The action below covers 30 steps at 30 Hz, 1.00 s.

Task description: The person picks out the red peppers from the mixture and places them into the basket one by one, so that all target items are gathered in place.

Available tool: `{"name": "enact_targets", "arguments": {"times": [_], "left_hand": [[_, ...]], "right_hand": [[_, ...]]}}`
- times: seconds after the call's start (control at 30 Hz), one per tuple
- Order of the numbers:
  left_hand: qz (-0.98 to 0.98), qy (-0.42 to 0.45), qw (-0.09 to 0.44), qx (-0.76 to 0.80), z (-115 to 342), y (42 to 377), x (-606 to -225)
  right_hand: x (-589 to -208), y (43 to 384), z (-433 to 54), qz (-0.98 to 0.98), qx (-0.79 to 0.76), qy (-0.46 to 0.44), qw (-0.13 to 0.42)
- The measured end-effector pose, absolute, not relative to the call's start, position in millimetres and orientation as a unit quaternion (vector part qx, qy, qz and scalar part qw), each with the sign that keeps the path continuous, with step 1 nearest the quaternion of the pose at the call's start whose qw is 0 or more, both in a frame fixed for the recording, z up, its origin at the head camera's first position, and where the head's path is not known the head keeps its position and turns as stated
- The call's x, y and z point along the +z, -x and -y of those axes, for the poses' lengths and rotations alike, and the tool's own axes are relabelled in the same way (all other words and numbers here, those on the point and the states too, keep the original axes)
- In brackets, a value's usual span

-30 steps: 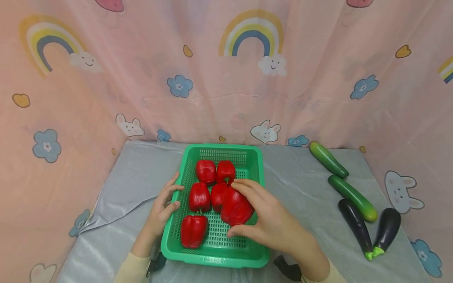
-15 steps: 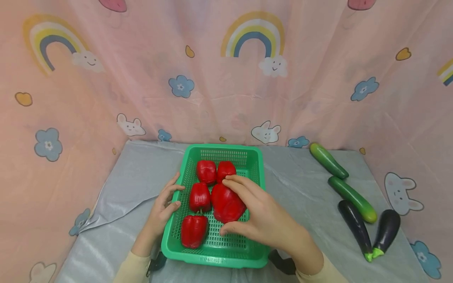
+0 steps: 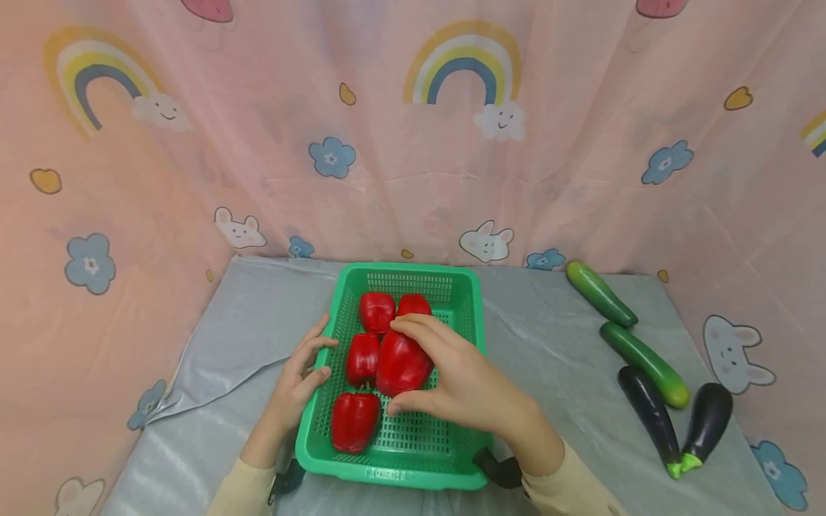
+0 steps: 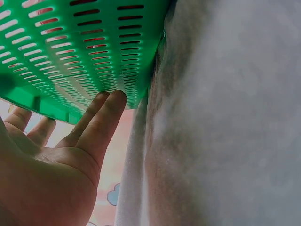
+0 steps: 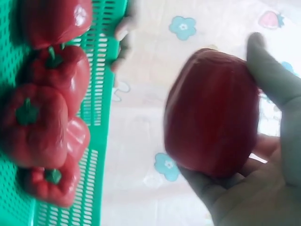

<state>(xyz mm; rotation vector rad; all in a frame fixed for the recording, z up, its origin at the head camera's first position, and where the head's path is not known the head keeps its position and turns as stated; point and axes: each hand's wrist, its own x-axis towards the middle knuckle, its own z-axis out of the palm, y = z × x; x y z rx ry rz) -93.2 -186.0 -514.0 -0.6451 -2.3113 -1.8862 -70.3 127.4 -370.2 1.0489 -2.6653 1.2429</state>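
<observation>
In the head view, my right hand (image 3: 461,373) grips a red bell pepper (image 3: 403,362) over the green plastic basket (image 3: 390,474). The right wrist view shows that pepper (image 5: 211,113) raised above the others, between the thumb and the fingers. My left hand (image 3: 297,380) rests at the basket's left side, its thumb and fingertips at the rim. From the left wrist, two straight fingers (image 4: 106,117) touch the slotted outer wall (image 4: 70,56). Several more red bell peppers lie in the basket, one at the near left (image 3: 355,423); the held pepper hides part of them.
Two green zucchini (image 3: 645,364) lie on the grey cloth (image 3: 535,344) at the right. Closer to me are two dark eggplants (image 3: 706,419), their green stem ends together. A pink printed curtain (image 3: 400,143) hangs behind and at both sides.
My right hand has moved left with the bell pepper, from the basket's right half to over its middle, covering another pepper there. The left hand has stayed at the rim.
</observation>
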Motion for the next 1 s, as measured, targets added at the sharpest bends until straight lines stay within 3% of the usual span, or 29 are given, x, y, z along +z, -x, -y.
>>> {"name": "enact_targets", "arguments": {"times": [0.3, 1.0], "left_hand": [[0.757, 0.209, 0.045, -0.618, 185, 93, -513], [0.761, 0.213, 0.049, -0.611, 186, 93, -514]], "right_hand": [[-382, 83, -121, 0.859, 0.384, -0.326, -0.088], [-414, 82, -116, 0.841, 0.386, -0.349, -0.147]]}}
